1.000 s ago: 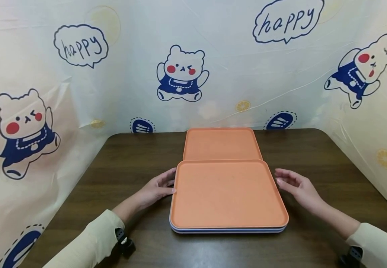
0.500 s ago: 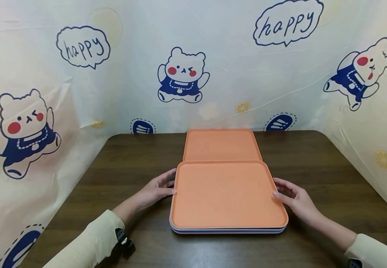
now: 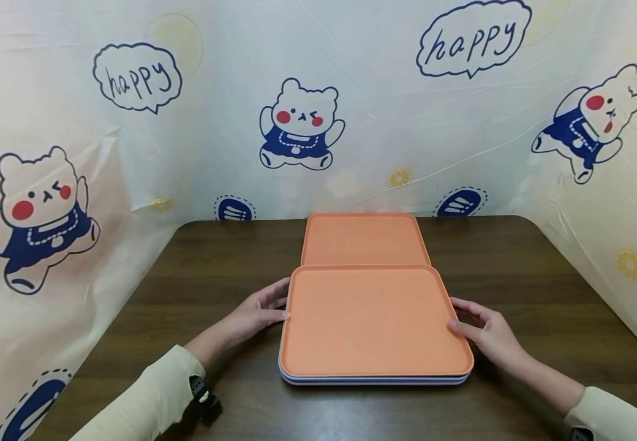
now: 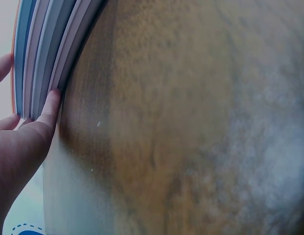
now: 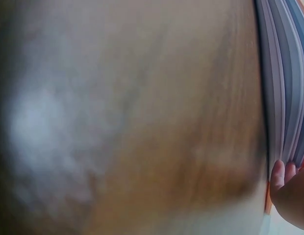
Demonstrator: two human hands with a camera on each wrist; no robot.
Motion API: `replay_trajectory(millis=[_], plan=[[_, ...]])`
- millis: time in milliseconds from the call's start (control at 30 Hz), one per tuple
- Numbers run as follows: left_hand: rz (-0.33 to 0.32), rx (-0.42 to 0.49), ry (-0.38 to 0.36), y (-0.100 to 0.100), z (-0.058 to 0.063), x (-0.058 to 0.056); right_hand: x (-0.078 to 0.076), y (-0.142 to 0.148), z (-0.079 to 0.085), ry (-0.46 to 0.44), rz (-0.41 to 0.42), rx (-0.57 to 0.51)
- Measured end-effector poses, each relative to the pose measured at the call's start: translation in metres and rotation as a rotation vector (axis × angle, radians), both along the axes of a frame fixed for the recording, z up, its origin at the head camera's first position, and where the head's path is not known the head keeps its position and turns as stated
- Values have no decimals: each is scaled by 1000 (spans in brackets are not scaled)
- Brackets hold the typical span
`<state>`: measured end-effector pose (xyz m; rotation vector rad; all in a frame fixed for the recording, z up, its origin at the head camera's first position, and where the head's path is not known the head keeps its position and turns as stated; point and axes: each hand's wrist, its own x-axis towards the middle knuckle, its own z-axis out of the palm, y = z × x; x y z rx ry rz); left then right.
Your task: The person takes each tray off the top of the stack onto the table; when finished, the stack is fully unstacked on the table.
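Observation:
A stack of rectangular trays [image 3: 376, 318] lies on the brown table, an orange one on top. Blue-grey and pale purple trays [image 4: 45, 58] show below it along the side in the left wrist view. My left hand [image 3: 255, 311] holds the stack's left edge, its thumb at the top tray's rim and its fingers against the side. On the opposite edge, my right hand [image 3: 489, 331] grips the stack, with the thumb over the orange rim. Fingertips [image 5: 278, 171] of that hand touch the tray edges in the right wrist view; some fingers are hidden.
Another orange tray [image 3: 365, 239] lies directly behind the stack, reaching the table's far edge. Around the wood-grain table [image 3: 214, 257] hangs a pale curtain [image 3: 373, 122] printed with cartoon bears. A dark wrist device [image 3: 206, 398] sits at the left cuff.
My right hand has moved left from beside the stack onto its right edge, and its thumb now lies over the rim. My left hand has stayed put. The trays look still.

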<state>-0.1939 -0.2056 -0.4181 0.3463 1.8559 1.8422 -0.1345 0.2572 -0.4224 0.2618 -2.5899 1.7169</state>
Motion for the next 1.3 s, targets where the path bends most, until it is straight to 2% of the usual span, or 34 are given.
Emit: replay_trajectory(millis=[300, 567, 900, 1167, 1300], plan=[[4, -9, 6, 0, -1, -1, -2, -4, 3, 121, 9, 79], [15, -18, 1, 0, -1, -1, -5, -5, 15, 113, 8, 150], [19, -40, 27, 1, -1, 0, -15, -1, 35, 1, 7, 210], [12, -40, 24, 0, -2, 0, -24, 7, 42, -67, 35, 149], [10, -42, 32, 0, -3, 0, -26, 11, 44, -163, 25, 74]])
